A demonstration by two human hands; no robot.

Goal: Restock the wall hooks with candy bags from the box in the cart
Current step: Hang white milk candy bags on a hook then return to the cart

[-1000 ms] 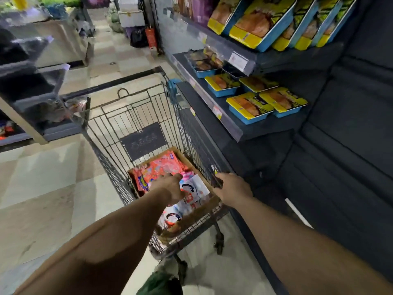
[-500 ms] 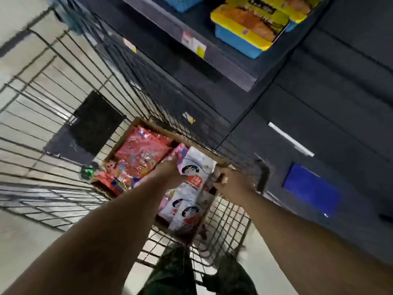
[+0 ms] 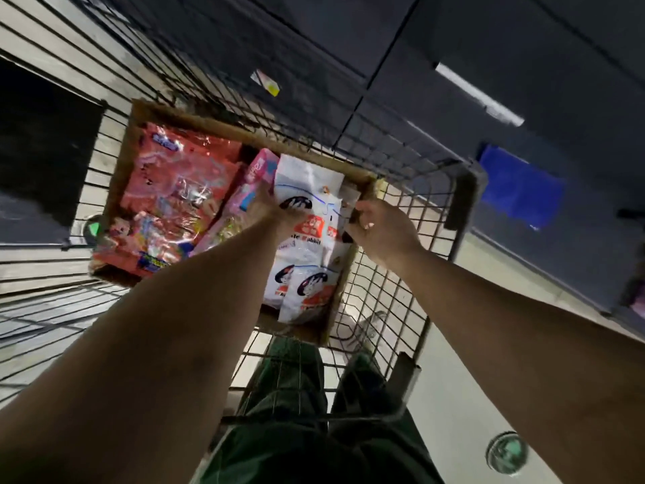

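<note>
Dark shelving [image 3: 453,36] backs a wire cart [image 3: 391,274] holding a cardboard box [image 3: 349,274] of candy bags. Reaching into the box, the left hand [image 3: 282,213] grips a white bag [image 3: 310,183] among red and pink ones, while the right hand [image 3: 380,232] pinches the box's right edge.

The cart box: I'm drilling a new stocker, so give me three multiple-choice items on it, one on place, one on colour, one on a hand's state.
1. Where do the white bags lie in the box?
A. right side
B. left side
C. outside it

2. What colour is the big bag at the left?
A. green
B. red
C. black

3. What is the right hand doing?
A. hanging idle
B. lifting a bag
C. gripping the box's right edge

Answers: 1 A, they fill the right part, where the left hand reaches; 2 B, its wrapper is red; 3 C, its fingers curl over the cardboard rim.
</note>
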